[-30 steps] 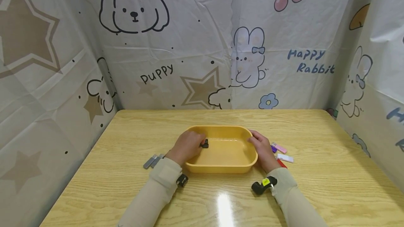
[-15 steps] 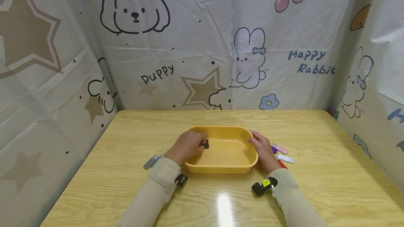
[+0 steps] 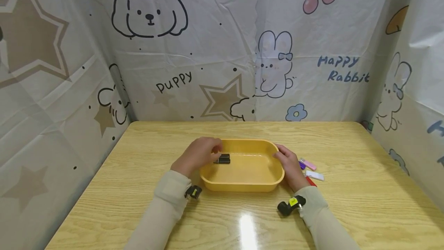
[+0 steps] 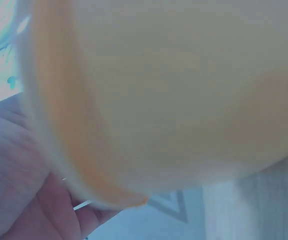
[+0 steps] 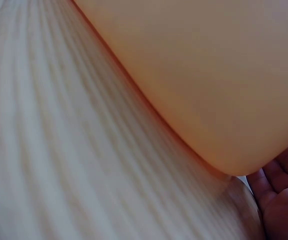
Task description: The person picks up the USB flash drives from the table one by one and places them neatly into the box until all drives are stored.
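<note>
A yellow oblong plastic tray [image 3: 243,185] stands on the table in the head view. Two black USB sticks [image 3: 224,161] lie side by side at its left end. Just over them, at the left rim, is my left hand [image 3: 197,154], its fingers loosely bent and holding nothing. My right hand [image 3: 290,165] grips the tray's right end, thumb over the rim. In the left wrist view the tray's wall [image 4: 174,100] fills the middle, with the left palm [image 4: 14,175] beside it. The right wrist view has the right hand's fingers [image 5: 279,177] by the tray's far end.
Right of the tray lie a pink USB stick [image 3: 308,164], a white one [image 3: 315,175], a red piece [image 3: 311,181] and a purple one [image 3: 302,165], partly behind the right hand. A printed cloth [image 3: 222,49] hangs behind the wooden table [image 3: 138,138].
My left hand has let go of the black USB sticks and drawn left and up to the tray's rim. Its forearm now hides the grey sticks on the left. The right hand keeps its hold.
</note>
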`<state>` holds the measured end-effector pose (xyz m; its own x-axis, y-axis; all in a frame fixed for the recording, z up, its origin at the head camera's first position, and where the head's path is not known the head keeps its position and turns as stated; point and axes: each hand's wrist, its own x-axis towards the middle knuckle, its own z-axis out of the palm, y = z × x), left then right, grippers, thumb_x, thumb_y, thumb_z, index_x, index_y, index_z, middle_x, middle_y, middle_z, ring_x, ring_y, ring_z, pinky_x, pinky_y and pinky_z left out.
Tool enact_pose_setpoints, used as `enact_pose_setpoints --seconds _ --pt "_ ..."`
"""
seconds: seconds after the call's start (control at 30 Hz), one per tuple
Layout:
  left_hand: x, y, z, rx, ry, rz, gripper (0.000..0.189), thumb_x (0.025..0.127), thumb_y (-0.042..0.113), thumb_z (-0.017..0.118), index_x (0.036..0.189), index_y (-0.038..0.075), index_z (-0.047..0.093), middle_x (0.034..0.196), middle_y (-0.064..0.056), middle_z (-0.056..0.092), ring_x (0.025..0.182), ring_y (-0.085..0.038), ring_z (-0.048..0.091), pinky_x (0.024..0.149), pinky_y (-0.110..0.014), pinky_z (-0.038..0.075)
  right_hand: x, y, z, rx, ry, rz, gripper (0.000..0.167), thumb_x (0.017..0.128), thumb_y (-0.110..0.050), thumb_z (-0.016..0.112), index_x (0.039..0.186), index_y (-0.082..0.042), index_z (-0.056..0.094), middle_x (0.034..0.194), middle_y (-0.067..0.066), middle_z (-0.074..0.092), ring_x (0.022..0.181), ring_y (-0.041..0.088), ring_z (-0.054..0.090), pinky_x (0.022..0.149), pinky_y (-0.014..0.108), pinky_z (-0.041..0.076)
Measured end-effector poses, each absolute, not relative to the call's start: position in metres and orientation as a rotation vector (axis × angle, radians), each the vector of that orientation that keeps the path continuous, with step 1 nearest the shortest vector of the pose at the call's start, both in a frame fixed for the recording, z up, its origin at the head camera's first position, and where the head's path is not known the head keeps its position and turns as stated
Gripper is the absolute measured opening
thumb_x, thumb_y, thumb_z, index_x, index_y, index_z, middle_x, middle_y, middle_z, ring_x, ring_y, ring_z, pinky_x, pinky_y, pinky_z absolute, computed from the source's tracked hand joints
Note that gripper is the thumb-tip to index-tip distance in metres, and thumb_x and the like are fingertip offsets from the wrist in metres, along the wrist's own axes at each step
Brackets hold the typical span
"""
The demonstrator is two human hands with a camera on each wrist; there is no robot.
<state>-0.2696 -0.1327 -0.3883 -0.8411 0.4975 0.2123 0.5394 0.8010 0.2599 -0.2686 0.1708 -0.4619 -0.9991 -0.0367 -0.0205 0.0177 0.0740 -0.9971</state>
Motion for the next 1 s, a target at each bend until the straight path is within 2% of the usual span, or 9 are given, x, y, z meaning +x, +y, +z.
enact_pose_setpoints --seconds 0.67,1.0 --pt "-0.266 -0.189 -0.362 -0.606 -2.938 -0.649 0.010 0.088 0.019 0.069 0.095 0.013 0.066 0.084 0.001 0.063 0.079 -0.017 0.057 0.074 -0.037 0.048 -0.268 0.170 -0.461 -0.013 2.253 -2.122 0.043 0.095 -0.013 0.048 0.137 -0.005 0.051 0.139 0.014 0.050 0.118 0.027 0.051 0.090 0.025 0.048" --pt "-0.262 -0.209 -0.356 -0.523 -3.077 -0.691 0.019 0.088 0.019 0.069 0.102 0.008 0.064 0.087 -0.004 0.063 0.075 -0.018 0.057 0.067 -0.036 0.048 -0.268 0.170 -0.460 -0.018 2.245 -2.115 0.043 0.095 -0.014 0.047 0.138 -0.005 0.050 0.140 0.013 0.049 0.120 0.027 0.050 0.092 0.026 0.047"
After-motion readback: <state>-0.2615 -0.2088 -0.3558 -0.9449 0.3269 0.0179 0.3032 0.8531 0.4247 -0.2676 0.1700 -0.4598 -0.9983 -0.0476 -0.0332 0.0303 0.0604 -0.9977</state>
